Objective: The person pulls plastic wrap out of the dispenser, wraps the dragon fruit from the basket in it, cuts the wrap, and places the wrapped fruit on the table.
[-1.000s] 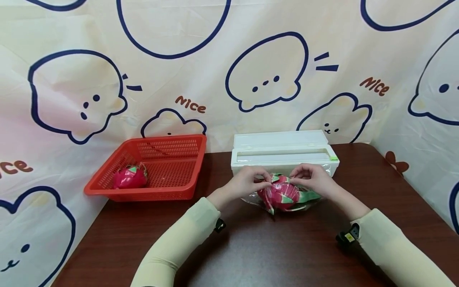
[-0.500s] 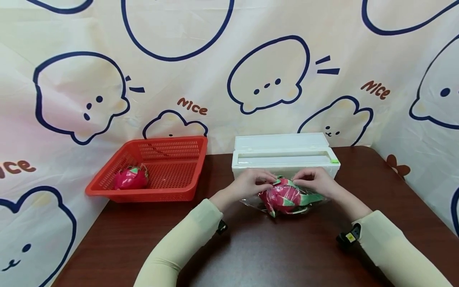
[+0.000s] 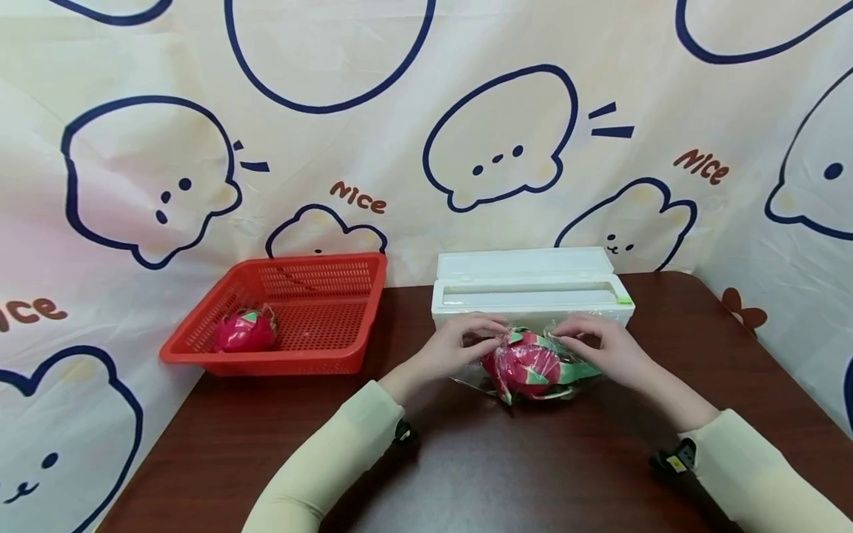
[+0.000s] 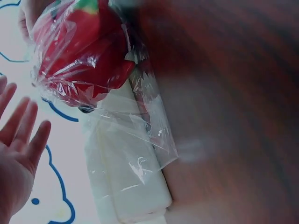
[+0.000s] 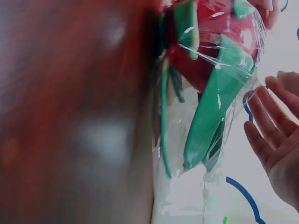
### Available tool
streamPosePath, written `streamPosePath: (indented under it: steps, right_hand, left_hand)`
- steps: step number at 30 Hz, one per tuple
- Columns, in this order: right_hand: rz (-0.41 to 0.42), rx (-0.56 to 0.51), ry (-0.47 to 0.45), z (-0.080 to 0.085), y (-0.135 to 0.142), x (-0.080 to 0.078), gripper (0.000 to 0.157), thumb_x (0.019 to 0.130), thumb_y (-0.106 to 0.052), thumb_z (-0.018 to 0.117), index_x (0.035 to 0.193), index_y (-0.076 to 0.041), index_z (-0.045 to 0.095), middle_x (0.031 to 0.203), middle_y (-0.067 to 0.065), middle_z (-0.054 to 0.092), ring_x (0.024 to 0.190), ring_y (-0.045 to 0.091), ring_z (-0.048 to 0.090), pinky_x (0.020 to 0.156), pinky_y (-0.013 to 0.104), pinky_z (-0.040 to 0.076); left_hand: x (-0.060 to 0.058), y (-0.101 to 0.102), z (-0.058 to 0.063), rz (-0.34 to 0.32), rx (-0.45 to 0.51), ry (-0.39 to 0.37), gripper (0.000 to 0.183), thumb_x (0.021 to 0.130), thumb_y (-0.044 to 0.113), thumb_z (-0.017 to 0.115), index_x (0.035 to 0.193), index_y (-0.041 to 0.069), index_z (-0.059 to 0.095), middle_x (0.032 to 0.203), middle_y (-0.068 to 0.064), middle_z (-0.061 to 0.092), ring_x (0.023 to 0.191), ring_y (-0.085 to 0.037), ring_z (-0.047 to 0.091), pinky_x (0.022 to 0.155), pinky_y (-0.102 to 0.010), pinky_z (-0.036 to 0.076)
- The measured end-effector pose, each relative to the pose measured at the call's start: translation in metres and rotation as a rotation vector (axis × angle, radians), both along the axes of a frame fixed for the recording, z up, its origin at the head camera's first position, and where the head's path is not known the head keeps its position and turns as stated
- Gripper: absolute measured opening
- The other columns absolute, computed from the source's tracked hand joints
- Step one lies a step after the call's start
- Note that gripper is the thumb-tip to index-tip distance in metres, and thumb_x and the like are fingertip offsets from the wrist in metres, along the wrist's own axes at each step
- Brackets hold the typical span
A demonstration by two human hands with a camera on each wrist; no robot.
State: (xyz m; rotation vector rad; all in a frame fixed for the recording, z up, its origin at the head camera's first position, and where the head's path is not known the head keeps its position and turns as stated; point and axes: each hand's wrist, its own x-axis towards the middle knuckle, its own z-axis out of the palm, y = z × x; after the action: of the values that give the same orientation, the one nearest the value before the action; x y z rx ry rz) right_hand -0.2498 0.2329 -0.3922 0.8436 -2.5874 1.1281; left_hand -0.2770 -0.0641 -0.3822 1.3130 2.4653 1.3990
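A pink dragon fruit (image 3: 529,363) with green scales lies on the table, covered by clear plastic wrap (image 5: 219,60). At its left side is my left hand (image 3: 460,344); thumb and fingers are apart, and in the left wrist view the left hand (image 4: 18,154) has loosely spread fingers beside the wrap. My right hand (image 3: 609,348) pinches a raised bit of wrap between thumb and forefinger at the fruit's upper right. In the right wrist view, the right hand's (image 5: 280,140) other fingers spread loosely. Behind stands a white wrap dispenser box (image 3: 533,296), lid up.
A red plastic basket (image 3: 326,360) at the back left holds another dragon fruit (image 3: 245,331). The dark brown table (image 3: 506,474) meets a cartoon-printed cloth (image 3: 373,148) at the back. A green tab (image 3: 624,300) sits on the box's right end.
My right hand has drawn slightly right, lifting a bit of wrap off the fruit. The left thumb and fingers have parted and moved slightly left. The fruit stays in place.
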Motion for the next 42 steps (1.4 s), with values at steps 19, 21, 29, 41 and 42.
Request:
streamPosePath:
  steps: [19, 21, 29, 41, 42]
  right_hand:
    - [0.086, 0.168, -0.096, -0.018, 0.003, 0.019, 0.074, 0.084, -0.042, 0.074, 0.147, -0.018, 0.043, 0.139, 0.012, 0.052, 0.117, 0.026, 0.054, 0.091, 0.048, 0.049]
    - [0.088, 0.170, -0.092, -0.017, 0.002, 0.017, 0.077, 0.082, -0.041, 0.076, 0.148, -0.017, 0.043, 0.139, 0.013, 0.051, 0.119, 0.027, 0.053, 0.092, 0.049, 0.048]
    - [0.065, 0.186, -0.090, -0.015, -0.001, 0.009, 0.082, 0.077, -0.037, 0.081, 0.146, -0.013, 0.044, 0.137, 0.014, 0.053, 0.117, 0.028, 0.053, 0.093, 0.051, 0.047]
    - [0.043, 0.169, -0.130, -0.018, -0.004, 0.003, 0.092, 0.074, -0.035, 0.085, 0.149, -0.013, 0.037, 0.138, 0.019, 0.047, 0.120, 0.038, 0.048, 0.093, 0.057, 0.045]
    - [0.040, 0.166, -0.139, -0.019, -0.005, 0.002, 0.093, 0.073, -0.035, 0.086, 0.149, -0.013, 0.036, 0.139, 0.019, 0.047, 0.120, 0.038, 0.047, 0.093, 0.057, 0.045]
  left_hand:
    - [0.008, 0.009, -0.016, 0.054, -0.258, 0.162, 0.059, 0.086, 0.029, 0.076, 0.137, 0.018, 0.049, 0.133, 0.001, 0.056, 0.112, -0.009, 0.054, 0.093, -0.025, 0.045]
    - [0.004, 0.009, -0.014, 0.070, -0.249, 0.143, 0.052, 0.088, 0.031, 0.073, 0.134, 0.019, 0.052, 0.128, 0.002, 0.060, 0.106, -0.008, 0.057, 0.089, -0.025, 0.046]
    - [-0.009, 0.011, -0.008, 0.099, -0.176, 0.016, 0.030, 0.096, 0.026, 0.064, 0.124, 0.016, 0.061, 0.119, -0.002, 0.066, 0.111, -0.012, 0.060, 0.095, -0.029, 0.045]
    - [-0.016, 0.019, -0.007, 0.176, -0.152, -0.113, 0.024, 0.098, 0.024, 0.061, 0.119, 0.015, 0.063, 0.118, -0.003, 0.066, 0.110, -0.015, 0.060, 0.094, -0.031, 0.046]
    - [-0.016, 0.019, -0.006, 0.185, -0.150, -0.126, 0.024, 0.097, 0.023, 0.061, 0.119, 0.015, 0.064, 0.118, -0.003, 0.066, 0.110, -0.014, 0.060, 0.094, -0.031, 0.046]
